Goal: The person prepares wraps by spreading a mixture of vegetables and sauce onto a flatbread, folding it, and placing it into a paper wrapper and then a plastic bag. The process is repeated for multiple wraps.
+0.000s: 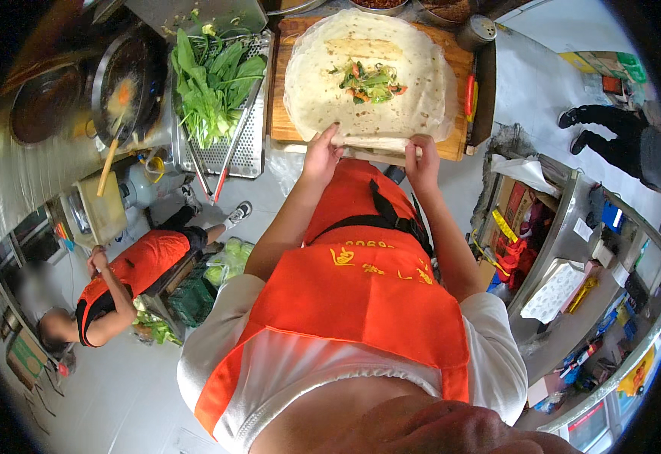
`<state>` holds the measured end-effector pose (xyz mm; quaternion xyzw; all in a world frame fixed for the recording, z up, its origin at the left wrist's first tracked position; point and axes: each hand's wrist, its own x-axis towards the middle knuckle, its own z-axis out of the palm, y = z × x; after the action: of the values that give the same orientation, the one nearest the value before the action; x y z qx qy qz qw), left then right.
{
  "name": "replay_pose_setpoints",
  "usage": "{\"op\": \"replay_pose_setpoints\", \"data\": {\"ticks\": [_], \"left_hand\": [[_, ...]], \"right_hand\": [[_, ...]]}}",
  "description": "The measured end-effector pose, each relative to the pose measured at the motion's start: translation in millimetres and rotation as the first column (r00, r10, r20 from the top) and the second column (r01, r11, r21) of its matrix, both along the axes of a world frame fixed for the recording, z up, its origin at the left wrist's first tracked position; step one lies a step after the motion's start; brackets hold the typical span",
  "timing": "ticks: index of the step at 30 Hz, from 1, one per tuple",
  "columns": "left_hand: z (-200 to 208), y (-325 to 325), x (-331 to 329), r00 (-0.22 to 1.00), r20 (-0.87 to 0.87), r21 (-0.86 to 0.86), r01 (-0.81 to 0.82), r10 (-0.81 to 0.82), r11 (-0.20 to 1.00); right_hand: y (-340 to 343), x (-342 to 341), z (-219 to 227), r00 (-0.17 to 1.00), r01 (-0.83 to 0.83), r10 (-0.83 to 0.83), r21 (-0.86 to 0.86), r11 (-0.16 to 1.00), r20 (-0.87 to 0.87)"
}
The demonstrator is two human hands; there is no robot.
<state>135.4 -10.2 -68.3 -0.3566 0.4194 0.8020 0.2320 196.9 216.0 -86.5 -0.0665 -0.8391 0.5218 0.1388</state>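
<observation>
- While the orange apron [353, 333] fills the near part of the view, the left hand [321, 157] and the right hand [421, 163] reach beyond it, each pinching the near edge of the flatbread [311, 76], one towards either end.
- Between the two hands, that edge is gathered into a narrow raised fold [374, 142]; this looks like the start of the folding, and only the near side shows it.
- Farther in, the cooked vegetable filling [368, 82], green with orange-red bits, sits in a small heap near the middle of the flatbread. Placing it seems done, but it lies wholly uncovered and apart from the fold.
- The left, right and far sides of the flatbread are flat, so most of the wrapping appears left to do. A thin, paler layer shows past its right side; whether bread or film, I cannot tell.
- Beneath everything is the wooden board [279, 113], with bare wood showing at its left.
- Left of the board, leafy greens [217, 83] and tongs [228, 155] lie on a perforated metal tray [251, 157].
- Past the board's far right corner stands a metal shaker [479, 32].
- Well apart on the left, a co-worker [149, 265] in orange holds both hands together.
</observation>
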Motion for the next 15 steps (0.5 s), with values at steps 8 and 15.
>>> {"op": "replay_pose_setpoints", "data": {"ticks": [8,15], "left_hand": [[-23,30,-166,0.988,-0.086,-0.022,0.128,-0.129,0.992],[-26,56,-189,0.924,-0.381,-0.318,-0.107,-0.023,0.942]], "right_hand": [[-4,-172,1,0.963,0.233,-0.262,0.302,0.924,0.057],[-7,-209,-16,0.938,0.338,-0.343,0.338,0.879,-0.045]]}}
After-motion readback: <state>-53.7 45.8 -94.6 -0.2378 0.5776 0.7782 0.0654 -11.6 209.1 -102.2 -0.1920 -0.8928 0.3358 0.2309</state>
